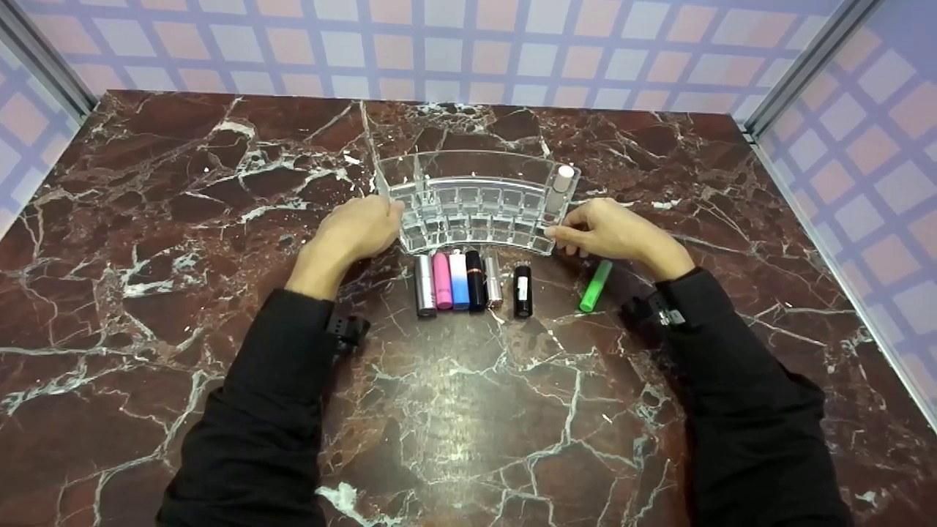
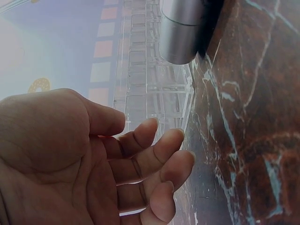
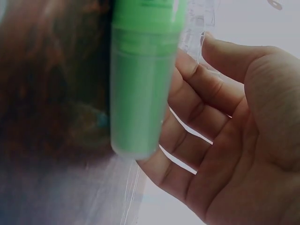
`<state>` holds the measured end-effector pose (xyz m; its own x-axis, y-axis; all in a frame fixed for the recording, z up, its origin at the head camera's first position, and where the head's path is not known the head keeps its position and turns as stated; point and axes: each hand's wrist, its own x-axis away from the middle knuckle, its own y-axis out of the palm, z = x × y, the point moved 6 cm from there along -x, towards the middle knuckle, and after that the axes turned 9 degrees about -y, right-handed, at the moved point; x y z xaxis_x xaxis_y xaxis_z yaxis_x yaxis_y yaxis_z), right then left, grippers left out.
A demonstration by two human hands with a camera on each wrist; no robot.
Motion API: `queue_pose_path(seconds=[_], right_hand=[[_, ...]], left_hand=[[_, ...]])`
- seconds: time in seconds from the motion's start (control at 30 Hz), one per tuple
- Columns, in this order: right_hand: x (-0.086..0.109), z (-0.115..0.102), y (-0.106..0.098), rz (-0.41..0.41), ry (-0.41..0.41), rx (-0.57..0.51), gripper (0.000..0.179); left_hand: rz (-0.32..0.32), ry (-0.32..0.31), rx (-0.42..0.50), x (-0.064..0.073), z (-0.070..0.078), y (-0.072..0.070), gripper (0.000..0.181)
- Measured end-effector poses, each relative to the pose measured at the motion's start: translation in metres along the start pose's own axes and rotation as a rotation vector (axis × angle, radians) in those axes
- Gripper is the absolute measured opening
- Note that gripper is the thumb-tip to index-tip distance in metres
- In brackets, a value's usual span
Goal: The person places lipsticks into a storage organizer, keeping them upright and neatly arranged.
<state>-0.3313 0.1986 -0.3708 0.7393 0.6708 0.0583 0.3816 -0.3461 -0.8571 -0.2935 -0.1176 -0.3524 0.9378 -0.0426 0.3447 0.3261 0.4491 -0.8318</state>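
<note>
A clear acrylic lipstick organizer, curved and tiered with many small compartments, stands on the marbled table. My left hand grips its left end, the fingers bent and the thumb beside them in the left wrist view. At the right front corner, my right hand pinches the edge between thumb and fingers. A white-capped tube stands upright in the organizer's right rear compartment. In front lie a silver tube, a pink tube, a blue-and-white tube and a black tube, side by side.
Right of that row lie a shiny metallic tube, a black tube with a white label and a green tube, the last near my right wrist. Checked panels border the table's back and sides.
</note>
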Motion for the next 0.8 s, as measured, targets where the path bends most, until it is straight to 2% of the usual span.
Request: queue_pose_path(seconds=[0.2, 0.63, 0.8], right_hand=[[-0.001, -0.0009, 0.0004, -0.005, -0.004, -0.022, 0.042], [-0.0006, 0.0021, 0.0019, -0.021, 0.02, -0.04, 0.041], [-0.001, 0.0028, 0.0035, -0.029, 0.028, -0.045, 0.042]], left_hand=[[0.008, -0.005, -0.012, -0.0004, -0.0004, -0.0004, 0.042], [-0.019, -0.029, 0.017, -0.0002, -0.0005, 0.0017, 0.044], [-0.015, -0.019, 0.023, 0.0012, -0.0012, 0.0009, 0.043]])
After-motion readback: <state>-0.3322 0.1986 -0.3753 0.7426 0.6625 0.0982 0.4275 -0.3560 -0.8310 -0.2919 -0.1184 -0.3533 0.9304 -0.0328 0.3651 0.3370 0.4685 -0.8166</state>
